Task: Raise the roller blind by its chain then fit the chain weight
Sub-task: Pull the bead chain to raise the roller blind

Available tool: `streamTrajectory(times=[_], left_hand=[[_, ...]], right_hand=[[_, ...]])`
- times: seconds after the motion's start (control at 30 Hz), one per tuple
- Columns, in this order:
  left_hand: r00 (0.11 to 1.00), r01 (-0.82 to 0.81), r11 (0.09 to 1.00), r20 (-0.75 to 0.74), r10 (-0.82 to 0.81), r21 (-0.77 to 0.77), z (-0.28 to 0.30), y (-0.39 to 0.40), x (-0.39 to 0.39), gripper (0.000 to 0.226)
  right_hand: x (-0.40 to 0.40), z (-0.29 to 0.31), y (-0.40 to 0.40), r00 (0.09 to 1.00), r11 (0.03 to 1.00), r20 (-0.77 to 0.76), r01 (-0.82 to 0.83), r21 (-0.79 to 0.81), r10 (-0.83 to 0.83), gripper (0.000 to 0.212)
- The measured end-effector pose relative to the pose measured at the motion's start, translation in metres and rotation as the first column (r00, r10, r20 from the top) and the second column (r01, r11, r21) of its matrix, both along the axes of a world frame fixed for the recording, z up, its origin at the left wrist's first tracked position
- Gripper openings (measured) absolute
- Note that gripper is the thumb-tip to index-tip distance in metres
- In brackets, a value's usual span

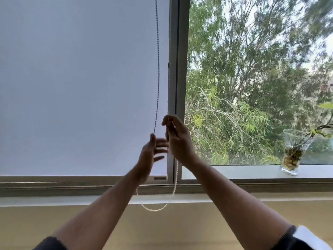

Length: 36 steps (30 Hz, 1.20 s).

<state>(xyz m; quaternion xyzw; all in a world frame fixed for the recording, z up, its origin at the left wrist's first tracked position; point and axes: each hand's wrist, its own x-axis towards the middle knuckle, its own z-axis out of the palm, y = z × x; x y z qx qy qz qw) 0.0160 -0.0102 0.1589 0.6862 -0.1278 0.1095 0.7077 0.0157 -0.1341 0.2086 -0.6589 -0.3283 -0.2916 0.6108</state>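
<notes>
A white roller blind (81,87) covers the left window pane down to its bottom bar (159,178) near the sill. A white bead chain (158,69) hangs in front of the blind's right edge and loops below the sill at the chain's low bend (155,209). My right hand (177,139) pinches the chain's right strand beside the window frame. My left hand (150,156) is just left of it, fingers spread, with the thumb tip touching the left strand. No chain weight is visible.
A grey window frame post (180,78) stands right of the blind. The right pane shows trees outside. A glass vase with a plant (293,152) stands on the sill at the right. A beige wall (180,228) lies below the sill.
</notes>
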Motion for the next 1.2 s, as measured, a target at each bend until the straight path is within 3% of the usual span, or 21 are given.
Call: streamTrajectory(times=[0.17, 0.3, 0.47, 0.63, 0.7, 0.8, 0.97, 1.1, 1.2], left_hand=[[0.982, 0.055, 0.997, 0.184, -0.045, -0.05, 0.108, -0.007, -0.007, 0.061], [0.977, 0.054, 0.99, 0.213, -0.026, -0.127, 0.168, -0.014, -0.015, 0.051], [0.95, -0.055, 0.984, 0.293, 0.104, -0.172, 0.148, -0.028, -0.011, 0.056], [0.955, -0.105, 0.978, 0.255, 0.15, -0.182, 0.117, -0.028, 0.0, 0.052], [0.957, -0.103, 0.982, 0.252, 0.142, -0.161, 0.105, -0.032, 0.002, 0.054], [0.956, -0.099, 0.988, 0.264, 0.128, -0.119, 0.089, -0.039, 0.001, 0.057], [0.958, -0.079, 0.994, 0.268, 0.098, -0.08, 0.062, -0.049, -0.004, 0.052], [0.982, -0.068, 0.994, 0.17, 0.082, -0.088, 0.041, -0.058, -0.007, 0.055], [0.983, -0.07, 0.994, 0.166, 0.083, -0.082, 0.028, -0.06, -0.005, 0.055]], right_hand=[[-0.001, -0.048, 0.017, 0.998, 0.994, -0.027, 0.058, -0.097, -0.061, 0.022], [-0.004, -0.084, 0.022, 0.997, 0.987, -0.076, 0.012, -0.161, -0.024, 0.021], [0.006, -0.102, 0.017, 0.985, 0.974, -0.168, 0.007, -0.228, -0.047, 0.025], [0.015, -0.105, 0.009, 0.951, 0.928, -0.301, -0.052, -0.368, -0.066, 0.033], [0.019, -0.091, 0.003, 0.942, 0.951, -0.334, -0.063, -0.303, -0.044, 0.034], [0.024, -0.051, -0.006, 0.907, 0.997, -0.415, -0.073, -0.008, 0.063, 0.031], [0.017, 0.049, -0.012, 0.891, 0.938, -0.355, -0.183, 0.293, 0.284, 0.034], [0.008, 0.112, -0.007, 0.851, 0.871, -0.273, -0.347, 0.349, 0.448, 0.034], [0.011, 0.118, 0.004, 0.912, 0.917, -0.237, -0.259, 0.304, 0.336, 0.031]])
